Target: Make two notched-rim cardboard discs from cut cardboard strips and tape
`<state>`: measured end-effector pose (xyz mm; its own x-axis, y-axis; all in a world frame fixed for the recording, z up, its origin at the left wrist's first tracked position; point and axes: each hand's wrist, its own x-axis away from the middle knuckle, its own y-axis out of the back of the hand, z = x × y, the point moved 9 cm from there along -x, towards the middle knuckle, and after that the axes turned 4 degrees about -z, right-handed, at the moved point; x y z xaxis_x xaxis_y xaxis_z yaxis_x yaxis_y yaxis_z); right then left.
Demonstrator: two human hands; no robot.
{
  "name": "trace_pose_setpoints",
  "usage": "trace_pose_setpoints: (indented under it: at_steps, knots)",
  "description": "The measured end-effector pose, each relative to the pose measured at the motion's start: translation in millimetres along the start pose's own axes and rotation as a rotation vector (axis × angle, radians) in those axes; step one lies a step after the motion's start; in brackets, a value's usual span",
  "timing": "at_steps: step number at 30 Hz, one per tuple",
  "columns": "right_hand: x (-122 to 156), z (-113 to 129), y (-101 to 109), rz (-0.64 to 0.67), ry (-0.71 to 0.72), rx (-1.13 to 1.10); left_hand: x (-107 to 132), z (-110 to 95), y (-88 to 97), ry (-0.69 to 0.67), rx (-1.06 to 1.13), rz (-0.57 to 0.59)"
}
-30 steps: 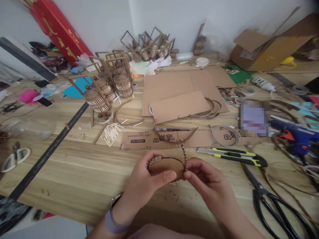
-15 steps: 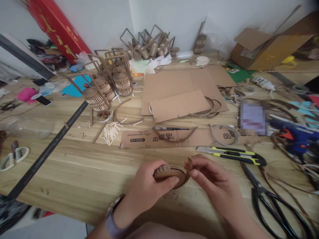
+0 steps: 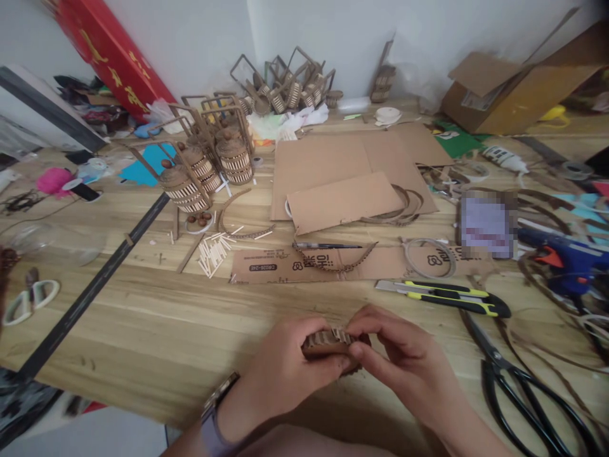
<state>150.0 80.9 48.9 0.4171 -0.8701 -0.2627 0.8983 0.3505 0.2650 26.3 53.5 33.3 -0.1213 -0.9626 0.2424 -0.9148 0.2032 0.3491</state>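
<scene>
In the head view, your left hand is clamped on a small cardboard disc, with your thumb along its flat face. Your right hand closes thumb and fingers on the corrugated strip that runs around the disc's edge, gripping it at the right side. Your two hands meet at this one piece, the fingertips near each other. The disc is tilted, over the part of the worktop toward its near edge; your hands hide whether it touches the surface.

Beyond your hands, a printed cardboard strip lies roughly along the worktop's far edge direction, with a loose curved strip, a pen and a pale ring on or beside it. Just right of your right hand are a yellow-and-black cutter and black-handled shears, nearer the worktop's right edge. A blue glue gun lies beyond them. Small sticks sit in a pile to the left, near handled baskets. White-handled scissors lie toward the worktop's left edge.
</scene>
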Motion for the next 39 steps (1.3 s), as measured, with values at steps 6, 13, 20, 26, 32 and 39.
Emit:
trace_pose_setpoints:
  at_steps: [6,13,20,26,32,39]
  knots:
    - [0.7,3.5,3.2,-0.050,0.052,-0.005,0.1,1.1,-0.1,0.001,0.011,-0.006]
    - [-2.2,15.6,0.6,-0.006,0.154,-0.070,0.2,1.3,0.5,0.005,-0.020,-0.005]
    - [-2.9,21.7,-4.3,0.065,0.194,-0.049,1.0,2.0,1.7,-0.008,-0.105,-0.010]
    - [-2.6,25.6,-6.1,0.108,0.227,-0.023,1.6,2.3,-1.8,-0.004,-0.118,0.041]
    - [-1.7,23.7,-10.4,0.144,0.208,0.038,-0.2,-0.5,-7.5,-0.011,-0.204,0.094]
    - [-1.4,25.4,-11.1,0.095,0.232,0.079,-0.9,-0.8,-9.2,0.012,-0.240,0.103]
